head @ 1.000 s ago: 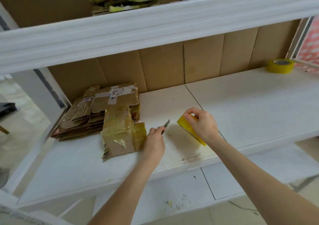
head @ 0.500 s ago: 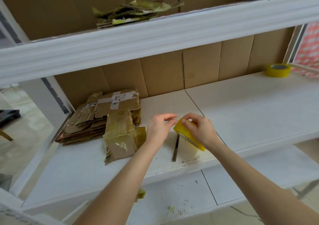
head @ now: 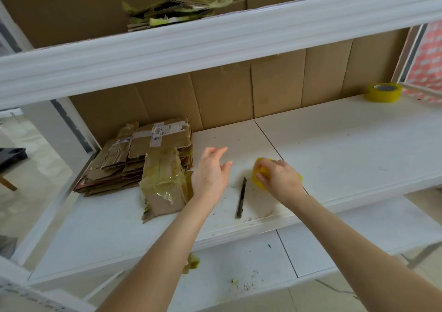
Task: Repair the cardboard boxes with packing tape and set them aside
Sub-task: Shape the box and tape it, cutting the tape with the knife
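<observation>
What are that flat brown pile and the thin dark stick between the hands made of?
The pile is corrugated cardboard: matte brown, ragged torn edges, shiny wrinkled tape on the front piece. The stick looks like dark metal, perhaps a blade; too small to tell.

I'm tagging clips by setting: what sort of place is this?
Likely a storeroom or packing area. White shelving backed with cardboard sheets, a stack of flattened cardboard boxes on it, and a spare tape roll at the far right; the right hand grips a second roll.
</observation>
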